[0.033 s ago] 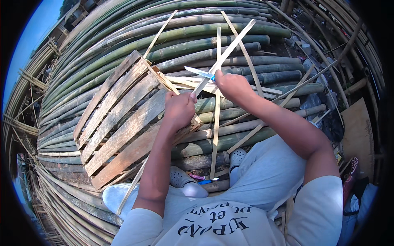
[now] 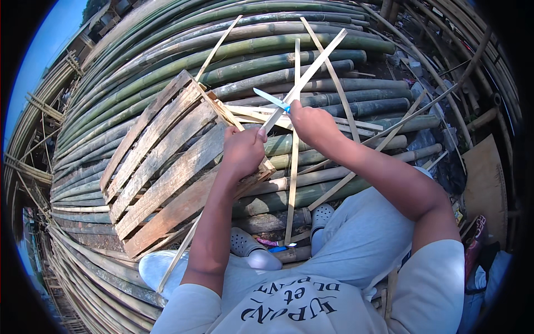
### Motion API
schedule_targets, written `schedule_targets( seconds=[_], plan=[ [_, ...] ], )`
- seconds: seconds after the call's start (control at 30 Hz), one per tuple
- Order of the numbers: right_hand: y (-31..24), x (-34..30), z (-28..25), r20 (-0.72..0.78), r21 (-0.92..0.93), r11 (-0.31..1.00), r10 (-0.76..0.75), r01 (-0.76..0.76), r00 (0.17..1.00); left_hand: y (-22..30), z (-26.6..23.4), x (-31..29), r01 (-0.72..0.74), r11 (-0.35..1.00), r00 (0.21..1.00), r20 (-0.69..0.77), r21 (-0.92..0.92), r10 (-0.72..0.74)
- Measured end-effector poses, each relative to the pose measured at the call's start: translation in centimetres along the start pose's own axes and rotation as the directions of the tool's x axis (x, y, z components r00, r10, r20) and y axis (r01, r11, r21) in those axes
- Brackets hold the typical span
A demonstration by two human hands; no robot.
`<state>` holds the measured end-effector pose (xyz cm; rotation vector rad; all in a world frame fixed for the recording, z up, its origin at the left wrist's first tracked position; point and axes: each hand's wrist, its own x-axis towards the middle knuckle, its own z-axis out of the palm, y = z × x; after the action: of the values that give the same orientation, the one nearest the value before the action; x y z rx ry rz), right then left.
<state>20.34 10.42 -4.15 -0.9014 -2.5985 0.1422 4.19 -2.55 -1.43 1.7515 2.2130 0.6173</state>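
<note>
My left hand (image 2: 243, 147) is closed round the lower end of a pale bamboo strip (image 2: 321, 59), which slants up and away to the right. My right hand (image 2: 314, 123) grips a knife (image 2: 269, 98) with a light blue handle, mostly covered by the fingers. Its blade points to the left, crossing the strip just above my left hand. Whether the edge bites into the strip cannot be seen. Beside and partly under my left hand stands a tilted slatted wooden crate (image 2: 178, 161). More split strips (image 2: 295, 167) lie crossed around my hands.
Long bamboo poles (image 2: 245, 47) lie side by side under everything. My feet, in grey clogs (image 2: 243, 242), rest on them near a small colourful wrapper (image 2: 266, 241). A brown board (image 2: 485, 186) leans at the right, beside dark plastic and bags.
My right hand and the knife have shifted very slightly to the right. The left hand keeps its place on the strip, whose far end has dipped a little.
</note>
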Motion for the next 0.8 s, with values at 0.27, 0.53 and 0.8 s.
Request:
schedule_targets(
  seconds=[0.27,0.53,0.8],
  plan=[
    [-0.7,-0.2,-0.8,0.02,0.006,0.985,-0.173,0.173,0.985,-0.3,0.2,-0.4,-0.053,0.999,0.998,-0.033,0.01,0.054],
    [0.4,0.7,-1.1,0.032,-0.053,0.97,-0.238,0.239,0.971,-0.1,0.1,-0.3,-0.04,0.999,0.999,-0.032,0.013,0.04],
    [5.5,2.0,-0.8,-0.056,-0.109,0.985,0.129,-0.134,0.99,0.3,0.0,-0.4,-0.034,0.999,0.999,0.001,0.006,0.034]
  ],
)
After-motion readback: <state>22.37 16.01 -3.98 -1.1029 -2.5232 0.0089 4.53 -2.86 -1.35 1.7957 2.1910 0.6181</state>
